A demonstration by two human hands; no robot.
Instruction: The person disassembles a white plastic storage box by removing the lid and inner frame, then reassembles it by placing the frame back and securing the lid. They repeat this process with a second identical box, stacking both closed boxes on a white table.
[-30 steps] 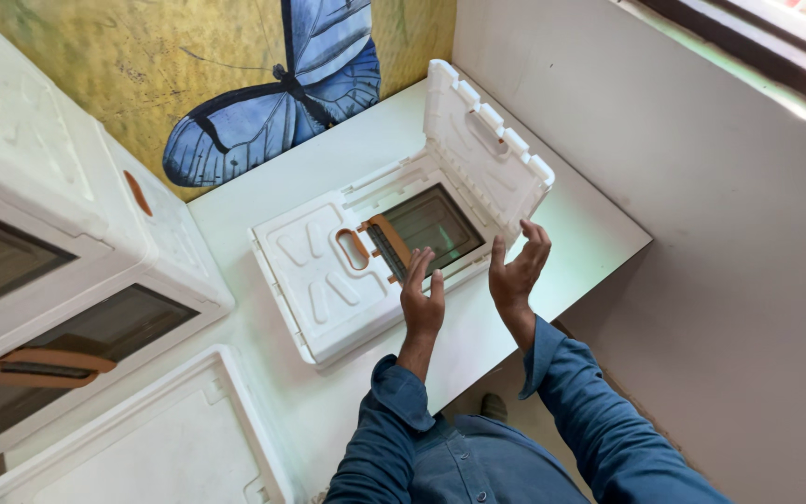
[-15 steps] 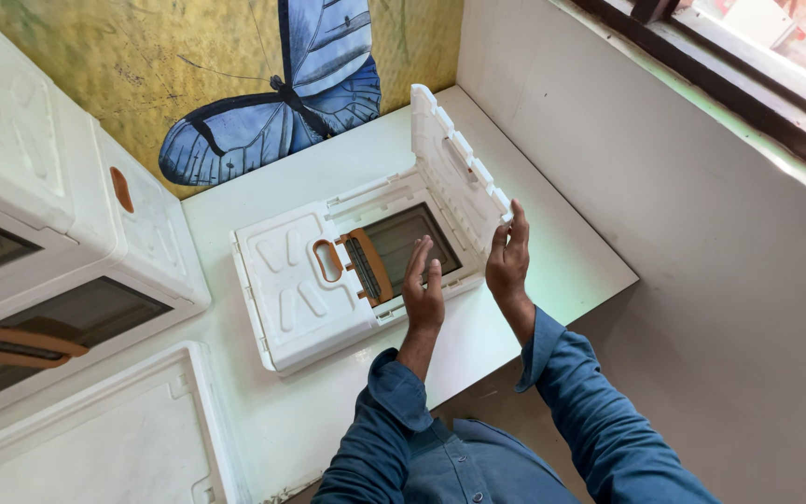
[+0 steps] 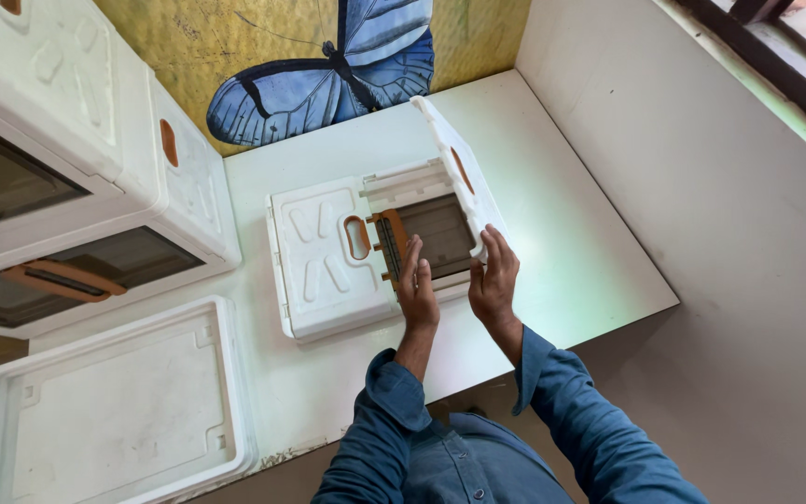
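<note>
Folding the raised side panel of a white collapsible crate.

The crate (image 3: 328, 257) lies flat on the tabletop (image 3: 562, 243). The right hand (image 3: 494, 285), fingers apart, pushes the panel (image 3: 459, 173); the left hand (image 3: 417, 285) hovers flat and holds nothing. Best to press evenly and keep fingers out of the hinge.

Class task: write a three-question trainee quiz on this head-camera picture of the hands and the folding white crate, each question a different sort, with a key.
1. True or false: the right hand touches the raised side panel of the flat white crate.
2. Which lies nearest the left hand? A) orange handle B) butterfly picture C) white tray
3. Fill in: the person's sleeves are ____ in colour.

Key: 1 true. 2 A. 3 blue.
</note>
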